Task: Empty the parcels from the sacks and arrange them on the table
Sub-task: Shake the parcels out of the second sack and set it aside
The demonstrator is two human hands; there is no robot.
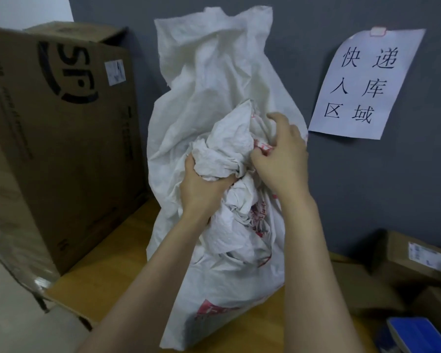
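Both hands bunch the white sack (pixel 227 276) on the table (pixel 107 271)
The left hand (pixel 204 184) has its fingers clamped around a crumpled wad of the cloth; the right hand (pixel 280 154), just beside it, pinches a fold with red print, one finger arched above. Below the fingers the sack stands, its contents hidden. Better to find the open edge first, then tip it slowly toward the brown parcels (pixel 413 258) lying right of the right fingers

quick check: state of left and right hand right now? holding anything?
Left hand: closed, gripping bunched fabric of the white sack.
Right hand: fingers curled, pinching a fold of the same sack.
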